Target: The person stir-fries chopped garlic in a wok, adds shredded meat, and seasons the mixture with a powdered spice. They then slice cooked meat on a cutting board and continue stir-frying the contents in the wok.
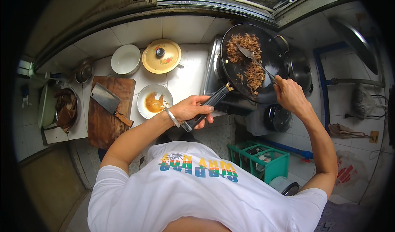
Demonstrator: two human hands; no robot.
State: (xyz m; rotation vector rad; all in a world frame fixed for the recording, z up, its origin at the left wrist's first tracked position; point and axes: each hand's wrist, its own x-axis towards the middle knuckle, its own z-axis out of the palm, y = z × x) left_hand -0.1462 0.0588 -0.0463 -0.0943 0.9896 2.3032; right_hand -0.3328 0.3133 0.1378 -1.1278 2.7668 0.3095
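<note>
My left hand (197, 110) grips the black handle (216, 97) of a dark wok (271, 59) that sits over the stove (213, 62). In my right hand (291, 93) is a metal spatula (262, 66), its blade resting on browned, shredded food (243, 48). The food lies in two joined heaps on the wok's left half; I cannot tell what it is. Left of the handle, a white bowl (140, 93) holds brown liquid residue (154, 102).
A cleaver (106, 98) lies on a wooden cutting board (123, 85). Behind are a white bowl (125, 59) and a yellow lidded pot (162, 64). A lidded pot (301, 71) stands right of the wok. On the floor is a green rack (277, 167).
</note>
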